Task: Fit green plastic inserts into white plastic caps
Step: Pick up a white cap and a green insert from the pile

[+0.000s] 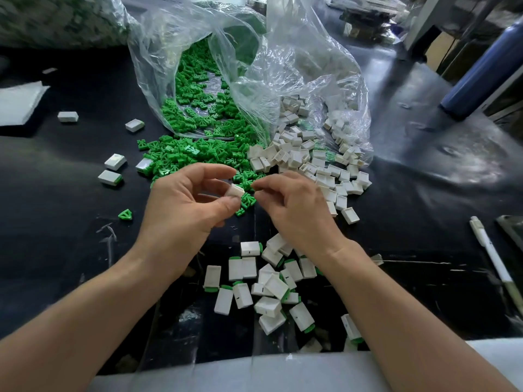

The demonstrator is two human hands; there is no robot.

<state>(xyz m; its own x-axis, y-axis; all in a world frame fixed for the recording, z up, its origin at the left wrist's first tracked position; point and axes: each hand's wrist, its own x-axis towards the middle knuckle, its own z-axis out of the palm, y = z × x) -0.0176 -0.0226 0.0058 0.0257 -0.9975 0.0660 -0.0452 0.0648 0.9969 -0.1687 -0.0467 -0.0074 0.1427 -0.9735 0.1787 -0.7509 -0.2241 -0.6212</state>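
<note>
My left hand (186,205) pinches a white plastic cap (235,190) between thumb and fingers above the black table. Just to its right, my right hand (294,210) has its fingers curled, fingertips close to the cap; whether they hold a green insert I cannot tell. Green inserts (198,108) spill from a clear plastic bag (283,60) onto the table behind my hands. Loose empty white caps (319,165) lie in a heap at the right of them. Several caps fitted with green inserts (271,287) lie piled near the table's front edge between my forearms.
A few fitted caps (113,168) lie scattered at the left, and one green insert (125,215) sits alone. A white pen (492,253) lies at the right edge. A dark blue bottle (478,72) lies at the back right. White foam (19,103) lies far left.
</note>
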